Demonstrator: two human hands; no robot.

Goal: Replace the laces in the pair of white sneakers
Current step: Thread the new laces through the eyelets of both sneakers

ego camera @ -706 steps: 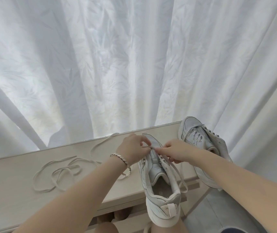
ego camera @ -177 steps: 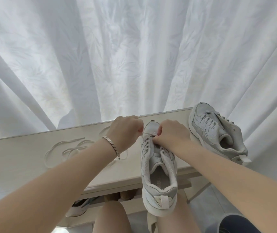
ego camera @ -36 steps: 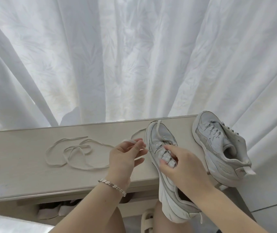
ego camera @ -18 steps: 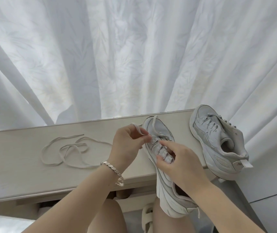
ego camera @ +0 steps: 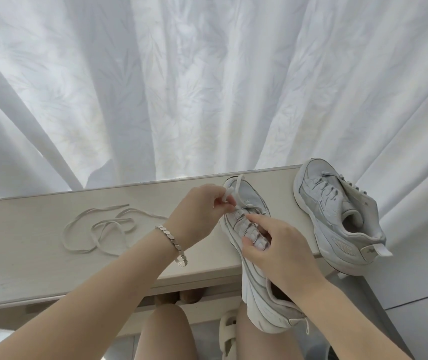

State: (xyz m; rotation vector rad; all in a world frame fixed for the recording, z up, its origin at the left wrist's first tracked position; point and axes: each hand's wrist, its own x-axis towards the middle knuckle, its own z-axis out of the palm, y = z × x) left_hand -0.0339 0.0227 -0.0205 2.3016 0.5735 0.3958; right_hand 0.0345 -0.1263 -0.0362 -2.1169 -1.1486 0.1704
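A white sneaker (ego camera: 257,289) lies tilted on its side, toe on the table (ego camera: 39,268) and heel on my knee. My left hand (ego camera: 200,211) pinches a white lace (ego camera: 235,193) near the sneaker's toe eyelets. My right hand (ego camera: 278,250) holds the sneaker over its laced middle, index finger pointing at the lower eyelets. The second white sneaker (ego camera: 337,219) stands laced at the table's right end. A loose lace (ego camera: 98,229) lies coiled on the table to the left.
White curtains (ego camera: 207,87) hang right behind the table. The second sneaker's heel overhangs the table's right edge. A shelf under the table holds other shoes (ego camera: 176,297). My knees and a pale sandal (ego camera: 229,333) are below the table edge.
My left hand has drawn the lace end a little up and to the right, towards the toe eyelets. My right hand keeps its hold on the sneaker.
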